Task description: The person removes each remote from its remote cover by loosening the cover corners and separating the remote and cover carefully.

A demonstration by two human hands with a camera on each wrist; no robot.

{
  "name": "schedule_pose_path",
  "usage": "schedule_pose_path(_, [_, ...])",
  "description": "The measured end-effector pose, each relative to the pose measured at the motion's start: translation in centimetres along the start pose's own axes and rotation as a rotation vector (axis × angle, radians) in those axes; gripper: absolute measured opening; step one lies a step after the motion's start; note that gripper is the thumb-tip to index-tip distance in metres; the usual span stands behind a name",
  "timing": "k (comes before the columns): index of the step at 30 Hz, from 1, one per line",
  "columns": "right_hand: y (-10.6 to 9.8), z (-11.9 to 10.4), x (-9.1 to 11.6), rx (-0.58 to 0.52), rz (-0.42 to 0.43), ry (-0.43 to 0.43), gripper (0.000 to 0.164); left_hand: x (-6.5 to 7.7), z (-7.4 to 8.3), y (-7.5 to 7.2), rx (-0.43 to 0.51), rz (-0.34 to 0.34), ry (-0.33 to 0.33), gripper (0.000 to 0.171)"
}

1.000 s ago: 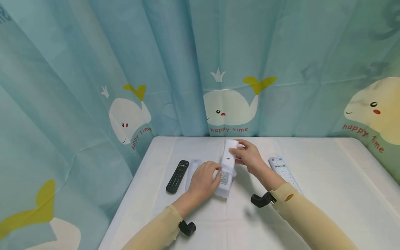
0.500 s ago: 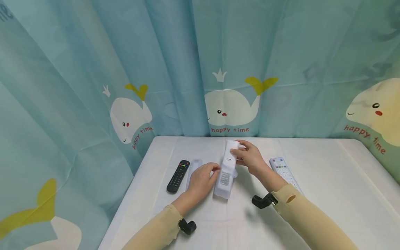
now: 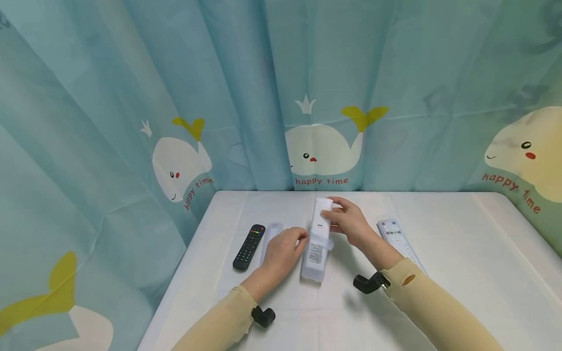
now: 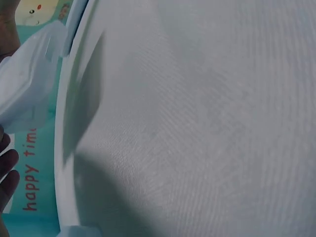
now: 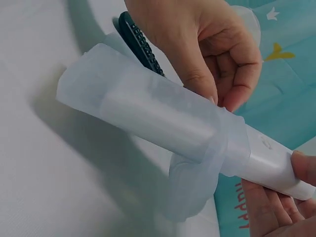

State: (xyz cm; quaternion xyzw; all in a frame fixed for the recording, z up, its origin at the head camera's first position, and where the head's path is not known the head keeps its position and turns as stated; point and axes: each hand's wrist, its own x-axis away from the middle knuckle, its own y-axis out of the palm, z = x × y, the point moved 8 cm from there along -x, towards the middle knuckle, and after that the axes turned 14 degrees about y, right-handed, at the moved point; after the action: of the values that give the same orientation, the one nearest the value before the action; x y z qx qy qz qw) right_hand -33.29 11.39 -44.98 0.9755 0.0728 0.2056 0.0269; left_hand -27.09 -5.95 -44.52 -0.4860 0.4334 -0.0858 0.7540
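A white remote control (image 3: 322,219) lies back side up, its near part inside a translucent soft sleeve (image 3: 312,271). Small print shows through the sleeve, and a flap (image 5: 195,190) hangs from its mouth. My right hand (image 3: 350,222) grips the bare far end, thumb on top and fingers underneath. At the sleeve's left edge, near its mouth, my left hand (image 3: 283,251) pinches with thumb and forefinger, as the right wrist view shows. The left wrist view catches only the sleeve's end (image 4: 29,74) and some fingers (image 4: 7,165).
A black remote (image 3: 249,247) lies on the white table (image 3: 461,253) at left. Beside it, partly behind my left hand, is another translucent sleeve (image 3: 274,230). A white remote (image 3: 397,240) lies right of my right forearm. A whale-print curtain (image 3: 246,97) borders the table.
My left fingers have drawn back slightly left, from over the sleeve's printed area to its edge. The sleeve's near end has shifted slightly toward me. My right hand keeps its grip.
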Motion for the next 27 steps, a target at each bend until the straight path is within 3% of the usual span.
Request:
schedule_pose_path(5, [0.1, 0.2, -0.2, 0.015, -0.011, 0.003, 0.058, 0.0, 0.0, -0.2, 0.0, 0.033, 0.026, 0.01])
schedule_pose_path(12, [0.5, 0.4, 0.0, 0.087, -0.054, -0.025, 0.062, 0.0, -0.5, -0.1, 0.062, 0.054, -0.045, 0.009])
schedule_pose_path(18, [0.6, 0.4, 0.0, 0.125, -0.017, -0.034, 0.061, 0.1, -0.5, 0.2, 0.054, 0.001, -0.071, 0.008])
schedule_pose_path(27, [-0.4, 0.0, -0.7, 0.058, -0.002, -0.017, 0.062, 0.7, 0.6, 0.4, 0.077, -0.087, -0.033, 0.008])
